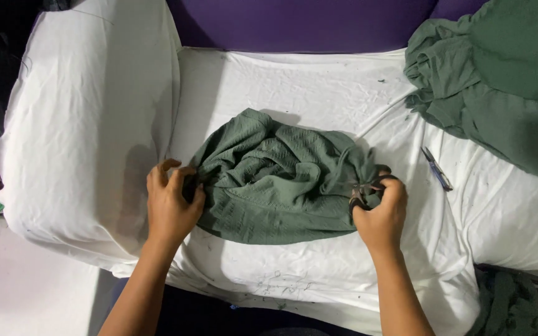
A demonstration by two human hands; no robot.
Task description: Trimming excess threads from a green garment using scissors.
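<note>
Along the near edge of the white-sheeted cushion (319,274), faint pen marks and loose thread bits lie on the cloth, and a bare strip of sheet runs between that edge and the 2 hands. The left hand (170,205) is curled closed on the left edge of the bunched green garment (269,180), fingers pinching a fold. The right hand (382,211) is closed around the handles of dark scissors (361,194), which meet the garment's right edge where the cloth gathers into a tight twist. The garment sits at the middle of the cushion, its rounded lower hem just ahead of the wrists, heaped in ridges toward the back.

Right of the right hand, well apart from it, a small blue-handled thread snip (437,168) lies on open sheet. Left of the left hand the sheet rises over a padded arm (88,124), which closes that side. Beyond the garment, bare wrinkled sheet reaches the far edge, where a purple backrest (300,25) stands. At the far right corner a pile of green fabric (499,81) overhangs the cushion.
</note>
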